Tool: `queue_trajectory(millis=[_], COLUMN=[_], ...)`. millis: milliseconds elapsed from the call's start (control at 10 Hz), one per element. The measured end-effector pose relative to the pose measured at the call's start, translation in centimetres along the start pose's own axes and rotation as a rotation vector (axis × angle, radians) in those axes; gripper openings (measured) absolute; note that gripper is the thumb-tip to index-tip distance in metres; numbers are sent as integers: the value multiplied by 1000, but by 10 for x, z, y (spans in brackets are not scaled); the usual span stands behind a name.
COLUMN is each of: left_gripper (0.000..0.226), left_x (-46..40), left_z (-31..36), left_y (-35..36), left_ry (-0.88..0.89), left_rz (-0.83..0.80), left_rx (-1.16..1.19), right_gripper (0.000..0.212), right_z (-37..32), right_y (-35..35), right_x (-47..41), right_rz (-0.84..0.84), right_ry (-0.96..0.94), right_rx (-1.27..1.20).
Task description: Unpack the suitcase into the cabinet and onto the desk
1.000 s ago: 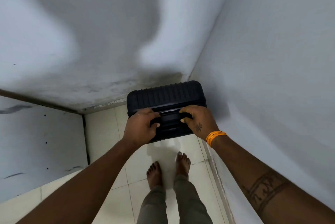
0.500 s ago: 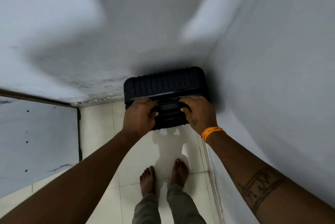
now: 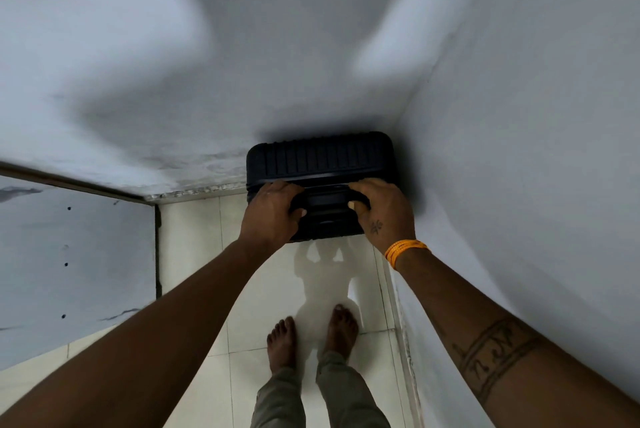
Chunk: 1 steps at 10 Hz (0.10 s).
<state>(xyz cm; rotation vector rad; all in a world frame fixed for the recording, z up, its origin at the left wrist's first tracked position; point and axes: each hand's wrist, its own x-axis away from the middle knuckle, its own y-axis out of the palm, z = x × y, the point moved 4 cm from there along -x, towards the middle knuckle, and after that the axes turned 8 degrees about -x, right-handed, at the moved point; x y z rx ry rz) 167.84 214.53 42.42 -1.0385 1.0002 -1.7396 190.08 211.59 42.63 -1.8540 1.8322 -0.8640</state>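
Nothing of the unpacking shows as done: in the head view the black suitcase [image 3: 320, 164] stands closed in the floor's far right corner against the walls, left hand [image 3: 268, 216] and right hand [image 3: 384, 211] both curled round its top handle [image 3: 327, 197]. Neither cabinet nor desk appears; everything remains.
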Motion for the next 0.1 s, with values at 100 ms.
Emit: queue_trajectory(millis=[100], left_gripper=[44], left_x=[4], left_z=[9], left_y=[-9], left_ry=[29], left_rz=[34], left_rx=[61], right_gripper=[31], right_z=[-13], right_y=[-9], right_x=[1], right_rz=[52], right_ry=[-15], right_rx=[-64])
